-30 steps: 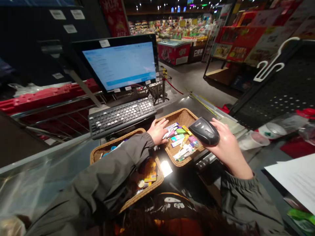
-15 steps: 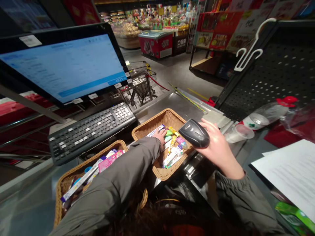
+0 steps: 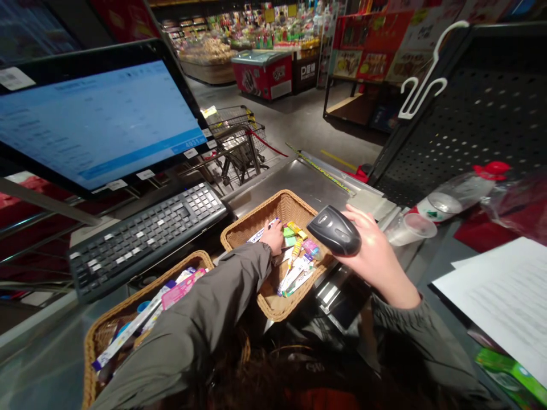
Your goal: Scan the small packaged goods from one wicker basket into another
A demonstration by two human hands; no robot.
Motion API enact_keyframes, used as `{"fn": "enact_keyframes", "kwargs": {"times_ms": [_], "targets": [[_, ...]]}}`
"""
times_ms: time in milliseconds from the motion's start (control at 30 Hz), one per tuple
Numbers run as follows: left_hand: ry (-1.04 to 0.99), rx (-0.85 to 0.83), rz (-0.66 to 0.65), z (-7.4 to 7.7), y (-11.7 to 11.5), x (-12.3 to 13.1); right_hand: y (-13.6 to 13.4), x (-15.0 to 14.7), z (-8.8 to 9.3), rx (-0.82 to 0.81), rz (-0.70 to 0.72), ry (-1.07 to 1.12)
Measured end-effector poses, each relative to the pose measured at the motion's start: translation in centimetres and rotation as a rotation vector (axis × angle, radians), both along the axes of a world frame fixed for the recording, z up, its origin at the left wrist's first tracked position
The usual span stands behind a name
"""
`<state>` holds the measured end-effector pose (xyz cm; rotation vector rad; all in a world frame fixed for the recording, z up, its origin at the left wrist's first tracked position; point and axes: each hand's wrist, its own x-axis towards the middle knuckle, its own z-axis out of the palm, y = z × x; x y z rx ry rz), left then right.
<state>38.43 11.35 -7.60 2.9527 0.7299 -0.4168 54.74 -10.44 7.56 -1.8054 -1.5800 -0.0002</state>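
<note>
My left hand (image 3: 273, 234) reaches into a wicker basket (image 3: 280, 208), its fingers stretched over small packets and slightly apart. Beside it lie a thin white-and-blue box (image 3: 258, 233), a green packet (image 3: 289, 237) and a yellow packet (image 3: 297, 229). A pink-and-purple item (image 3: 310, 247) and several white sticks or packets (image 3: 296, 274) fill the basket's near part. In my right hand (image 3: 374, 253) is a black barcode scanner (image 3: 335, 230), held above the basket's right rim. My left sleeve crosses a second wicker basket (image 3: 88, 364) containing a pink packet (image 3: 182, 289) and long white-and-blue boxes.
A monitor (image 3: 102, 119) and keyboard (image 3: 149, 236) stand at left. Plastic cups (image 3: 412, 229), a bottle with a red cap (image 3: 491, 171) and printed paper (image 3: 499, 302) lie at right. A white hanger (image 3: 427, 80) hangs on the perforated panel. Shopping carts (image 3: 239, 142) stand beyond the counter.
The view has shifted slightly, so the monitor and baskets sit further left. My left hand has moved a little within the basket. The scanner stays in my right hand.
</note>
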Motion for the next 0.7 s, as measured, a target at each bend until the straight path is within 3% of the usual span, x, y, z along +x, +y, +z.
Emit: {"fn": "enact_keyframes", "kwargs": {"times_ms": [167,333,533,700], "targets": [[-0.059,-0.024,0.036,4.0,0.5,0.5,-0.4,-0.2,-0.1,0.024,-0.004,-0.027],[-0.268,-0.055,-0.013,10.2,0.0,-1.3,-0.4,-1.6,0.4,0.063,0.032,-0.061],[-0.612,0.101,-0.052,18.5,-1.6,-7.1,-0.9,-4.4,2.3,0.18,0.085,-0.112],[-0.754,0.242,0.023,23.1,-3.1,-13.8,-1.0,-7.9,4.3,0.168,0.179,-0.187]]}}
